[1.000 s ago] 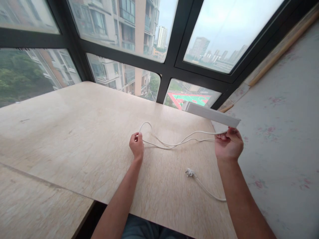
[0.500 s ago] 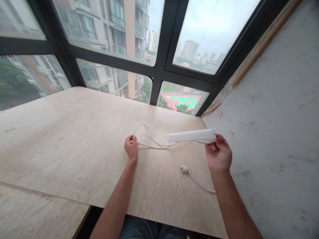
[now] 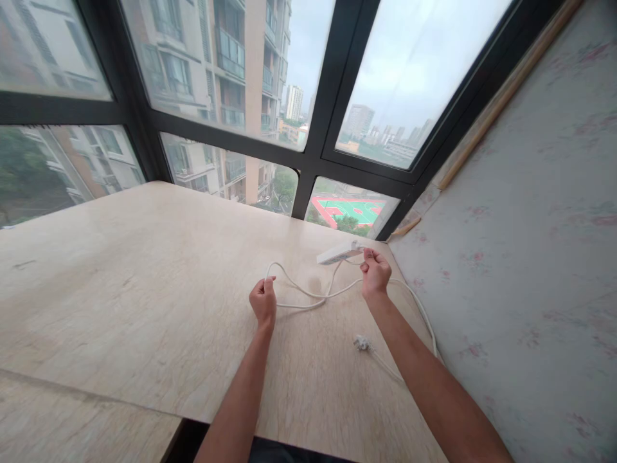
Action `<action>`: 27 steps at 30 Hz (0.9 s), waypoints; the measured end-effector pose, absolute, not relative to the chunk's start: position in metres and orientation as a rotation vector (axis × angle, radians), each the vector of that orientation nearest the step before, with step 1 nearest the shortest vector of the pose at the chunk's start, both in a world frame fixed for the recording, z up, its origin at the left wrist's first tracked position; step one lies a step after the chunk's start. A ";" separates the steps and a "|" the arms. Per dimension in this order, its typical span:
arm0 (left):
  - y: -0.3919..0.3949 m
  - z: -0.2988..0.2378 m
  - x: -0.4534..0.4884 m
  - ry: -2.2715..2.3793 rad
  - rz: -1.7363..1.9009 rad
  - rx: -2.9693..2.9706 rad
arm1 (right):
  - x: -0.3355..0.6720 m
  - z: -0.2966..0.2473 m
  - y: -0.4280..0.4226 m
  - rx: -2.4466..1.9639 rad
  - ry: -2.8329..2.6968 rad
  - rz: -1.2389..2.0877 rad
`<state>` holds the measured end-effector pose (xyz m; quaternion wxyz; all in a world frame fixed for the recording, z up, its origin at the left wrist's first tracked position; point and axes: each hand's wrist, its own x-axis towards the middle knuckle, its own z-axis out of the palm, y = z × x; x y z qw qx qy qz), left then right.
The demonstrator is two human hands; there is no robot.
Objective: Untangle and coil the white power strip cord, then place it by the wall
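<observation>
White power strip point(image 3: 337, 253) is at the far R part of the marble-look desk point(image 3: 144, 289), in front of the low window pane w/ the green-and-red sports court point(image 3: 349, 211) outside. It's tilted, R end higher, and looks to be held just clear of the desk, tho hard to be sure from this angle.

R hand point(image 3: 376, 273) has its grip pinched on the strip's R end, thumb and fingers together. L hand point(image 3: 263, 301) is farther L and a bit nearer, its grip curled closed w/ thumb on top, holding the white cable point(image 3: 301, 307) at a bend.

Btwn the hands the cable makes a loop and crosses itself; one run passes by the R wrist, then curves nearer along the base of the flowered wall point(image 3: 506, 289) on the R. Plug point(image 3: 361, 343) lies on the desk, nearer than both hands, L of the R forearm point(image 3: 424, 360), its bit of cable running under that arm.

Dark window frame point(image 3: 308, 161) stands along the far side, w/ apt. bldgs point(image 3: 231, 64) beyond the glass on the L.
</observation>
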<state>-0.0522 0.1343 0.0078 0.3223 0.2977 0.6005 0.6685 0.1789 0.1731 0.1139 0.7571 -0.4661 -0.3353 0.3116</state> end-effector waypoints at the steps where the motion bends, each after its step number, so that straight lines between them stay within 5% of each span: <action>1: 0.133 0.008 -0.052 1.575 1.754 0.786 | 0.174 0.113 0.180 -1.040 -0.742 0.677; 22: 0.131 0.011 -0.053 1.616 1.655 0.784 | 0.117 0.126 0.235 -1.301 -1.249 0.668; 27: 0.133 0.010 -0.055 1.615 1.729 0.694 | 0.111 0.140 0.239 -1.353 -1.583 0.376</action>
